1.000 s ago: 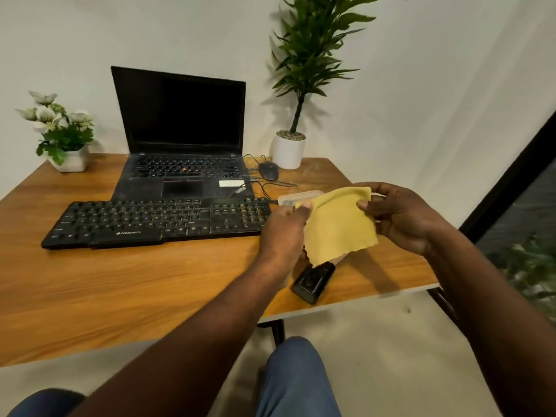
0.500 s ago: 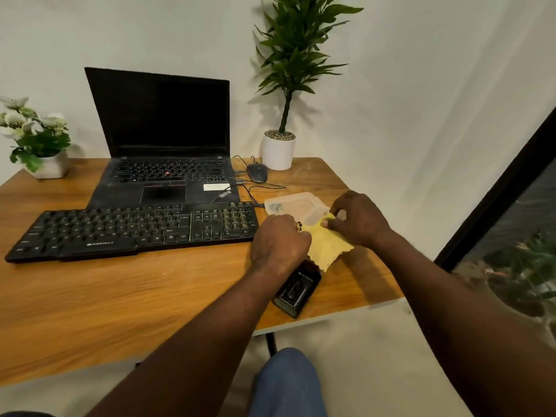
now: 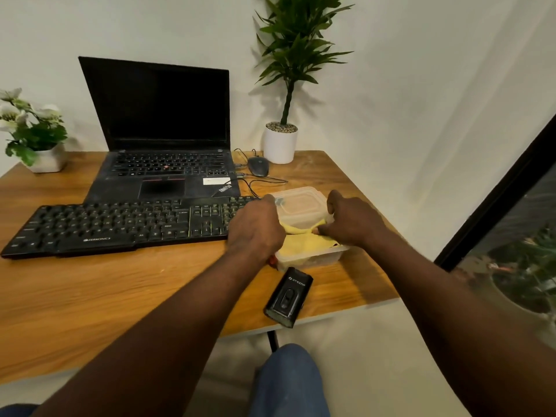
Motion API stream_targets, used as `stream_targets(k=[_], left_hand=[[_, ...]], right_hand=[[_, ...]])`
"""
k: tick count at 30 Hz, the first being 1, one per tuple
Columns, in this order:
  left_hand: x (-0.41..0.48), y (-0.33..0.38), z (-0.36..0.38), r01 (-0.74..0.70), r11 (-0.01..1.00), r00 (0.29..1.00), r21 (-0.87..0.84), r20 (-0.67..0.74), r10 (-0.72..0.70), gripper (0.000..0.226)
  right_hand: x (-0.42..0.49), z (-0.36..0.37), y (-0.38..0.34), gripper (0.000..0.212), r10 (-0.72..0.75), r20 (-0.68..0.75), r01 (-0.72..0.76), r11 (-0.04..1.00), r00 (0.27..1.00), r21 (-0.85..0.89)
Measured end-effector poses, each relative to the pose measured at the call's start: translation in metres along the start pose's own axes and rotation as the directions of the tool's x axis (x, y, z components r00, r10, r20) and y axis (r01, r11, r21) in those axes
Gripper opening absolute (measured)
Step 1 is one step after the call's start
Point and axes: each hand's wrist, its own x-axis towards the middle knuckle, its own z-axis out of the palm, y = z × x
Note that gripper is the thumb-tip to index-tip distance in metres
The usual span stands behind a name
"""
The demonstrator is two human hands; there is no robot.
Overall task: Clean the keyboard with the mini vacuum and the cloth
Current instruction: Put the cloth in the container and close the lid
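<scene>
The yellow cloth lies in a clear plastic container at the right of the wooden table. My left hand and my right hand are over the container, and each pinches an edge of the cloth. My left fingertips are hidden. The container's clear lid sits just behind my hands. The black mini vacuum lies near the table's front edge, below the container. The black keyboard stretches to the left of my left hand.
An open black laptop stands behind the keyboard, with a mouse and its cables to the right. A tall plant in a white pot stands at the back; a flower pot at the far left. The table's right edge is close to the container.
Both hands have lowered the cloth from the air into the container. They have moved closer together, down onto it.
</scene>
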Motion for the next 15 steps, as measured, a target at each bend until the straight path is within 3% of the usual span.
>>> stream_targets(k=[7,15], left_hand=[[0.005,0.003,-0.006,-0.051,0.998,0.995,0.032,0.093,0.048,0.059],[0.009,0.007,-0.006,-0.107,0.979,0.987,0.172,0.141,0.083,0.057]], right_hand=[[0.002,-0.001,-0.008,0.068,-0.03,0.026,0.031,0.999,0.999,-0.04],[0.004,0.003,-0.014,0.066,0.028,0.03,-0.023,0.986,0.999,-0.164]])
